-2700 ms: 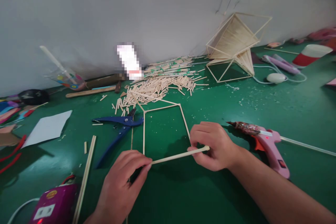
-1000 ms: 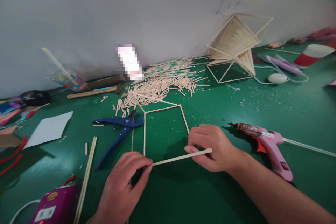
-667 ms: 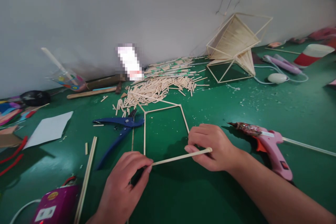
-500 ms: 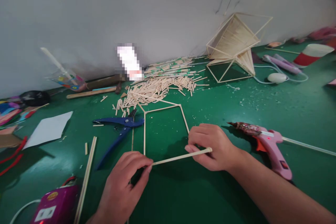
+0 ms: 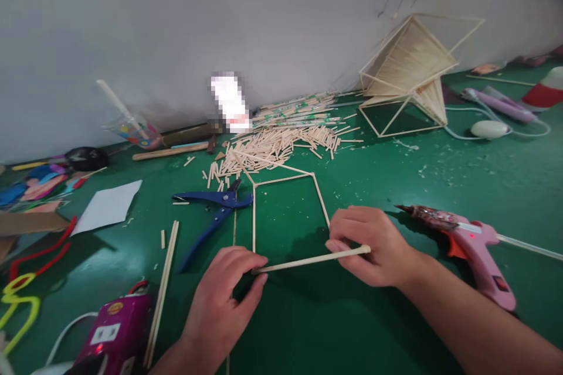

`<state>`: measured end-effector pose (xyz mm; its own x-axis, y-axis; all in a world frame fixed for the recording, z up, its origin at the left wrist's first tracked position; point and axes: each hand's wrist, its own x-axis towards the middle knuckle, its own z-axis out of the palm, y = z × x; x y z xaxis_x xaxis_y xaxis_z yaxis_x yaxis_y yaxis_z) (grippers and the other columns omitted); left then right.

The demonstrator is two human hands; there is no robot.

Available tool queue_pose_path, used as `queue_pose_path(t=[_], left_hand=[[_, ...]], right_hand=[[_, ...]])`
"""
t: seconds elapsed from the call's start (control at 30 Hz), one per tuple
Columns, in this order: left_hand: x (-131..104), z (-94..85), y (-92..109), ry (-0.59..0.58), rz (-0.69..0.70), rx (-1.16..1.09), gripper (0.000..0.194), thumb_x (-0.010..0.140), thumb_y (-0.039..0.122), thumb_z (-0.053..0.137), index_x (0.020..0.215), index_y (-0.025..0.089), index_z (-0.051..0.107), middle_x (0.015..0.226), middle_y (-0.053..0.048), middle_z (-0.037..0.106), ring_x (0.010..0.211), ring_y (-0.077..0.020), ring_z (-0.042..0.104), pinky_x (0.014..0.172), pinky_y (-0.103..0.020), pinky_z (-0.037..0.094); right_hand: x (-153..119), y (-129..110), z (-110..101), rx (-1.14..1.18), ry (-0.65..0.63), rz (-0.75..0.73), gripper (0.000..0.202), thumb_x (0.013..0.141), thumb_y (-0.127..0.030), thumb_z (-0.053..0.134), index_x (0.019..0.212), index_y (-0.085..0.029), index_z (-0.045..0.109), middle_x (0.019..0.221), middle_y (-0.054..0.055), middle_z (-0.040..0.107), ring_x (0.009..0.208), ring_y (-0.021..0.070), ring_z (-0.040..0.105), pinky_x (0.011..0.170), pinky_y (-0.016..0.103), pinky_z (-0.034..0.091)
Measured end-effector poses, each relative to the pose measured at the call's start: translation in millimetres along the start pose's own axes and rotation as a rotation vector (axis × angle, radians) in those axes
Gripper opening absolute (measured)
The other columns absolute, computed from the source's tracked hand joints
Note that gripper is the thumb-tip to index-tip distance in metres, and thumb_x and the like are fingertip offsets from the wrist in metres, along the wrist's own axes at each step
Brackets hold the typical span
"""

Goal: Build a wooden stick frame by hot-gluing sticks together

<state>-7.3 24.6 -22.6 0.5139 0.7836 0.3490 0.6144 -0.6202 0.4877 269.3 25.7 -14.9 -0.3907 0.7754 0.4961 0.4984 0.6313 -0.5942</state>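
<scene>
Nearest, a purple box (image 5: 118,331) runs off the lower edge, and beside it two long sticks (image 5: 163,293) lie side by side, probably kept within reach. The left hand (image 5: 220,299) has thumb and forefinger on either side of a near stick's (image 5: 299,262) left end, seemingly to steady it; whether they press on it I cannot tell. The right hand (image 5: 369,243), fingers curled, pinches the right bar of a wooden frame (image 5: 254,217), likely to keep it from shifting. The near stick crosses in front of those fingers, and they hide the bar's lower end. The frame sits mid-table, just beyond both hands. At right the glue gun (image 5: 477,246) lies on its side, apparently for a quick grab; blue cutters (image 5: 226,199) lie at the frame's left. Farther on, a heap of short sticks (image 5: 281,146) backs the frame's far corner, making it hard to trace. By the wall, a bright panel (image 5: 231,102) is pixelated beyond reading; a red-and-white cup (image 5: 543,95) is cut by the right edge.
</scene>
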Motion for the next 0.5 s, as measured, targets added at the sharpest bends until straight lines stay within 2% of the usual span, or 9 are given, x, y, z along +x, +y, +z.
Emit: queue_pose_path(t=[0.1,0.27,0.5], left_hand=[[0,-1.4,1,0.007,-0.009,0.01,0.021,0.083,0.013,0.062,0.1,0.025,0.06,0.09,0.0,0.065,0.09,-0.0162,0.06,0.08,-0.028,0.05],[-7,-4.2,-3,0.0,-0.058,0.091,0.027,0.082,0.018,0.063,0.107,0.025,0.057,0.102,-0.002,0.063,0.098,-0.0183,0.059,0.087,-0.032,0.048],[-17,-6.9,-3,-0.018,-0.096,0.187,0.022,0.083,0.022,0.062,0.105,0.026,0.058,0.099,-0.003,0.065,0.094,-0.0209,0.061,0.082,-0.036,0.049]], right_hand=[[-1,1,0,0.006,0.005,-0.003,0.022,0.084,-0.02,0.053,0.064,-0.019,0.045,0.06,0.001,0.054,0.056,0.012,0.042,0.055,0.028,0.033],[-1,0,0,0.009,0.011,-0.002,0.021,0.084,-0.02,0.053,0.064,-0.019,0.046,0.06,0.001,0.054,0.056,0.0122,0.044,0.054,0.028,0.033],[-1,1,-1,0.014,0.006,-0.01,0.02,0.084,-0.02,0.053,0.065,-0.019,0.047,0.06,0.002,0.055,0.055,0.0126,0.046,0.053,0.028,0.033]])
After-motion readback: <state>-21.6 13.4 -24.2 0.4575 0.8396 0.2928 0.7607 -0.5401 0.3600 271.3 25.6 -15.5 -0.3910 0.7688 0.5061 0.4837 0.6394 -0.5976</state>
